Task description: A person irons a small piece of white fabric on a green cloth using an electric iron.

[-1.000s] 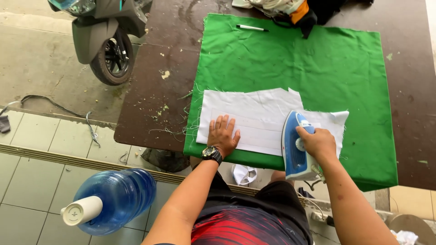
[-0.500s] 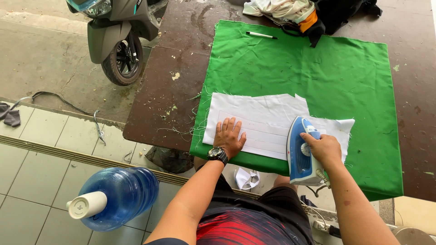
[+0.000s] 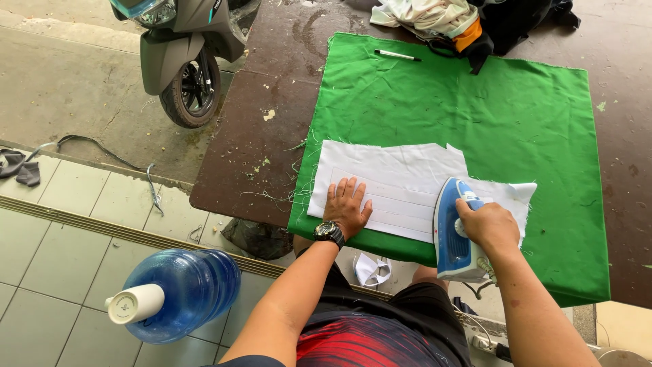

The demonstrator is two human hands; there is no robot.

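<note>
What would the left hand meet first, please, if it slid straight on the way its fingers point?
The left hand lies flat on the white fabric, fingers pointing up the table. It would likely cross that fabric's far edge onto the green cloth; nothing else shows in that line.

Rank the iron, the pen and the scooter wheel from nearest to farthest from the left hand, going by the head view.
1. Iron, just right of the left hand, under the right hand.
2. Pen, at the green cloth's far edge.
3. Scooter wheel, off the table, far left.

Bright, even daylight, soft faint shadows, sharp focus, slight wide-angle stretch at edges
</note>
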